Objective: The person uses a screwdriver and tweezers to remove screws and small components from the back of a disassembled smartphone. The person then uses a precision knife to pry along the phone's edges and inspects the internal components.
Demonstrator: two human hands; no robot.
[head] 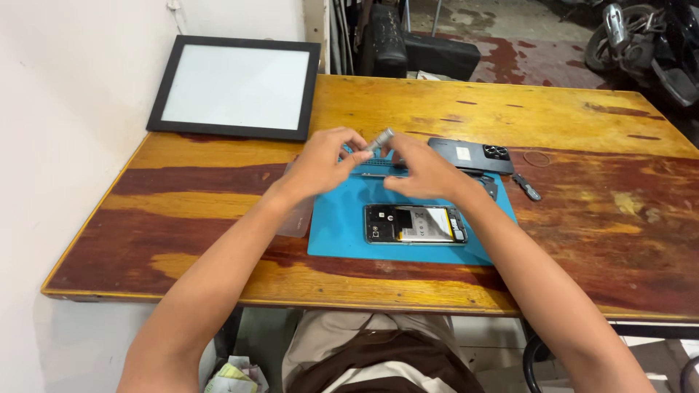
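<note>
Both my hands are raised over the far edge of the blue mat (338, 233): my left hand (320, 164) and right hand (422, 171) pinch a small grey metal tool (380, 140) between their fingertips. Below them on the mat lies an opened phone (415, 223), insides showing. Its dark back cover (470, 155) rests beyond, on the wooden desk (218, 204). A framed white panel (237, 87) sits far left.
</note>
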